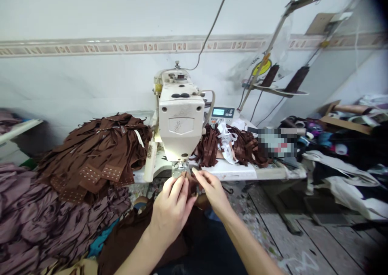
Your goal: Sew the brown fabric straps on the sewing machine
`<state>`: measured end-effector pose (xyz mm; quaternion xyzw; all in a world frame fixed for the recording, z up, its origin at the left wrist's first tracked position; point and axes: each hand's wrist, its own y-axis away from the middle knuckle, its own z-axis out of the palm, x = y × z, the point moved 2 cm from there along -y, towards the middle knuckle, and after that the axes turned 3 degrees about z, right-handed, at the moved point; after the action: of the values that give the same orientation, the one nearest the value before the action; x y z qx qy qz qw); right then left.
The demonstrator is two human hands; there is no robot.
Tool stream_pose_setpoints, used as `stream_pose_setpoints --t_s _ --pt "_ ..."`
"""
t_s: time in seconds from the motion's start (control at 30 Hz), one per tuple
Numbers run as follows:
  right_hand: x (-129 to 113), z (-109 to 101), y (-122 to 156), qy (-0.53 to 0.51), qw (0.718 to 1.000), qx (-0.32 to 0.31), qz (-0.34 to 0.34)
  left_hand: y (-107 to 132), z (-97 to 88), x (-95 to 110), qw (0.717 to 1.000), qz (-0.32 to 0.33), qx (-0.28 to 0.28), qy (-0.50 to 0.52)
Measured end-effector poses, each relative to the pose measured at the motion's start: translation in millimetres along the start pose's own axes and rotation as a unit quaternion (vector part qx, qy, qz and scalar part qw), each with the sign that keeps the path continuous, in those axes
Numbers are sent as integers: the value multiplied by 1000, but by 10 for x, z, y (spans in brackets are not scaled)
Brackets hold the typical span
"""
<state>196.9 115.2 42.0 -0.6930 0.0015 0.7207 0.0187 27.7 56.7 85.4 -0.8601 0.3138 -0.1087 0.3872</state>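
Note:
A white sewing machine [181, 117] stands in front of me, its head lit at the needle area. Just before its presser foot [182, 166], my left hand [174, 204] is closed on a piece of brown fabric [187, 175], fingers pinched at the edge. My right hand [212, 188] sits close on the other side, thumb and fingers bent around the same fabric. The part of the cloth between the hands is mostly hidden. More brown fabric [130, 242] hangs down over my lap.
Left of the machine lies a heap of brown pieces with metal hook-and-eye rows [100, 153]; mauve cloth [54, 222] is piled below it. Brown straps [209, 145] and a white ribbon [227, 141] lie right, beside a control panel [222, 112]. Thread cones [297, 79] stand on a rack.

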Motion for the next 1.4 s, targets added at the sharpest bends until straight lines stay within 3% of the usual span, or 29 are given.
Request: stream_pose_setpoints --t_s 0.17,0.4,0.57,0.7,0.8,0.87,1.0,1.1,1.27,1.33,1.4 --pt "99 -36 114 4 1000 -20 14 -44 75 -38 1000 -8 -20 -7" --pt "39 -20 62 -21 999 -28 41 -91 127 -75 1000 -14 -21 -5" --pt "137 -13 90 -85 991 -30 98 -50 143 -68 999 -35 -20 16" --pt "298 -60 127 -178 976 -9 121 179 108 -71 990 -82 0 115" --pt "436 -145 157 -201 970 26 136 524 47 -197 974 -163 43 153" --pt "508 -194 186 -201 968 13 150 808 10 -349 963 -224 43 144" --pt "567 -250 253 -168 976 -11 142 1350 1 -569 930 -291 -112 196" --pt "575 -205 289 -131 984 -7 121 1590 -2 -446 916 -268 -197 225" --pt "534 16 351 -69 993 -3 93 1639 77 -72 885 -182 -311 294" --pt "475 38 399 -52 995 -8 79 1608 148 -125 881 -191 -330 280" --pt "386 -38 454 -32 997 -30 66 1585 243 -312 883 -236 -333 231"
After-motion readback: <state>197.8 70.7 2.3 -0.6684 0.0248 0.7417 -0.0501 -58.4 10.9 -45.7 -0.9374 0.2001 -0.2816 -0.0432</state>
